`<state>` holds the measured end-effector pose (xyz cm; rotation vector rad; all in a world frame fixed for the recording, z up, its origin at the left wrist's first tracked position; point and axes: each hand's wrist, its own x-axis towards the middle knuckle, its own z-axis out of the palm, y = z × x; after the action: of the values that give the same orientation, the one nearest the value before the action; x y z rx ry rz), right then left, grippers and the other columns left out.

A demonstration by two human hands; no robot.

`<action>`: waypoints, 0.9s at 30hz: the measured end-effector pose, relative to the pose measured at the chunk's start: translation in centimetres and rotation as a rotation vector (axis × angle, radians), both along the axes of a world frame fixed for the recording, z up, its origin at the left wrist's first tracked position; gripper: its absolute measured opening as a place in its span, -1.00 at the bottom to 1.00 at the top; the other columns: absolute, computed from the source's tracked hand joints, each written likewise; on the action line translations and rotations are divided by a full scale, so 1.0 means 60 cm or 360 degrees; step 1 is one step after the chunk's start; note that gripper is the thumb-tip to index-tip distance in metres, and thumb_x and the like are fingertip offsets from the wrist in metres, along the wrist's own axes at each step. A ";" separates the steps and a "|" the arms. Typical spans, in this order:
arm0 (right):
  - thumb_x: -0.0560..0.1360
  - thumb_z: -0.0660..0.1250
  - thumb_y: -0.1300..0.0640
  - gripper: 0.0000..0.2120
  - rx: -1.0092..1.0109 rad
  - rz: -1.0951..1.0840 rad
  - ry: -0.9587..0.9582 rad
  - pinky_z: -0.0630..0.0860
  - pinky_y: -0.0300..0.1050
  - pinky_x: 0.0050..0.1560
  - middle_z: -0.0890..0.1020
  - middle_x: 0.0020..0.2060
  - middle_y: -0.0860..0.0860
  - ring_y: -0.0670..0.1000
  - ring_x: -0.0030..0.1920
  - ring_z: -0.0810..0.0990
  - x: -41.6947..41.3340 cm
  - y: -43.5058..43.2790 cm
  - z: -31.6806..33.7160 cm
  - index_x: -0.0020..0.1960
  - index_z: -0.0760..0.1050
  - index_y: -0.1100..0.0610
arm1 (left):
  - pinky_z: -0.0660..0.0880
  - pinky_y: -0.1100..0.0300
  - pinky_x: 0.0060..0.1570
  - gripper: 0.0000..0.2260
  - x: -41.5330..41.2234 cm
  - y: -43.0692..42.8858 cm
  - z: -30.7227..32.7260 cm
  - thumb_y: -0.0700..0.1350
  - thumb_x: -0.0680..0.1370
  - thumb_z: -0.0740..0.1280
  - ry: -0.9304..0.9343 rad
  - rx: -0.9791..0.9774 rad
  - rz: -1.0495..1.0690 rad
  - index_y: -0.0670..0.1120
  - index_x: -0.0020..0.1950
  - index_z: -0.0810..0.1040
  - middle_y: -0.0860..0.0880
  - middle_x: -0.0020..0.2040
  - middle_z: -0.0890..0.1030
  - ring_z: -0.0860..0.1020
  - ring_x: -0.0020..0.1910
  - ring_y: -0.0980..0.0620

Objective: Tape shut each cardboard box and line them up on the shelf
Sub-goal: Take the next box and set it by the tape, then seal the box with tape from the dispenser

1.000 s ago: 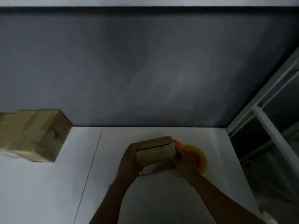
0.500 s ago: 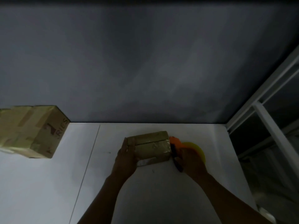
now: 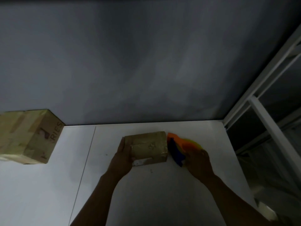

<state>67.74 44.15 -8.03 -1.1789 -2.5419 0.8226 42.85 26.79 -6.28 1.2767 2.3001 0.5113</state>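
Since half a second ago, the right grip (image 3: 197,162) has drawn the tape dispenser (image 3: 176,144) a little away from the right end of the small cardboard box (image 3: 147,148), so more of its dark blue part shows now. The box itself has stayed at its place.

Both grips are bare hands. The small box is a squat block of brown cardboard. Its top and front are covered with glossy, wrinkled tape, and a pale strip lies along the lower front edge. It stands on the smooth white tabletop (image 3: 146,193), near the grey wall (image 3: 146,70).

My left grip (image 3: 123,158) lies flat against the left end of this box, with the fingers straight and pressing on it. The right grip is curled around the dispenser, which has an orange plastic body and a round yellow-green disc. The orange tip is just beside the upper right corner of the box; I cannot tell if they touch.

A larger cardboard box (image 3: 31,136), with bands of tape and printed letters, stands well apart at the far left. A white metal frame (image 3: 267,121) rises at the right.
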 end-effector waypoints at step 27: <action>0.59 0.21 0.01 -0.63 -0.0884 -0.0490 0.0837 0.49 -0.28 -0.39 0.63 -0.47 0.02 -0.07 -0.40 0.64 -0.076 -0.029 0.180 -0.28 0.58 0.18 | 0.51 0.05 0.14 -0.77 0.043 0.029 0.131 0.07 0.63 0.12 -0.0991 0.0664 0.0539 0.14 -0.04 0.56 0.01 0.00 0.63 0.59 0.03 0.06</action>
<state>63.19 42.43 2.75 -1.2356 -1.7070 1.5635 45.44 28.54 1.56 0.7238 1.9159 1.3488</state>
